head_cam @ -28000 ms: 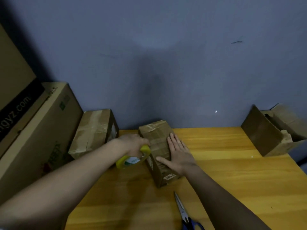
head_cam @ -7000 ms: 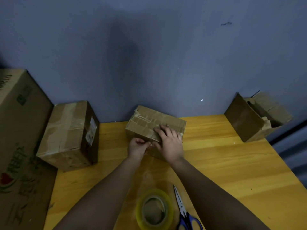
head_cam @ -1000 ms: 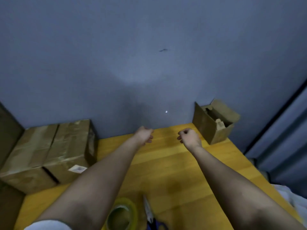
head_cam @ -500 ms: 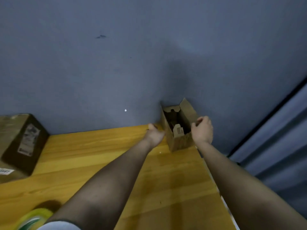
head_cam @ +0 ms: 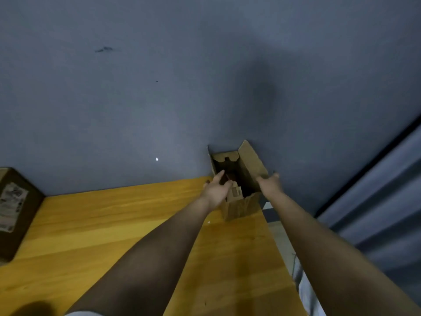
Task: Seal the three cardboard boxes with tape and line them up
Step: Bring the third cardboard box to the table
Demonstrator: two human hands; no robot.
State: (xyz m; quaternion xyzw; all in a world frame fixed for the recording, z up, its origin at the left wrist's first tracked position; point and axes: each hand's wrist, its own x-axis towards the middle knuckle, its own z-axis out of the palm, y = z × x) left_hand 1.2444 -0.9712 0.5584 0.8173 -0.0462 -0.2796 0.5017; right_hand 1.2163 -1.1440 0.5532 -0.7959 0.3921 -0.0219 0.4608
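Observation:
An unsealed cardboard box (head_cam: 238, 207) stands in the far right corner of the wooden table (head_cam: 109, 224), against the wall, its top flaps up. My left hand (head_cam: 215, 191) holds the box's left wall, thumb over the rim and inside. My right hand (head_cam: 270, 185) grips the raised right flap from outside, with the fingers hidden behind it. One taped box (head_cam: 13, 213) with a white label shows at the left edge, cut off by the frame. Tape roll and scissors are out of view.
The grey-blue wall (head_cam: 159, 99) runs right behind the table. The table's right edge (head_cam: 276, 247) lies just beside the open box, with the floor and a grey curtain (head_cam: 376, 213) beyond it.
The view has swung right, away from the two taped boxes. Both hands have reached the open box and taken hold of its sides; the left thumb now hooks inside.

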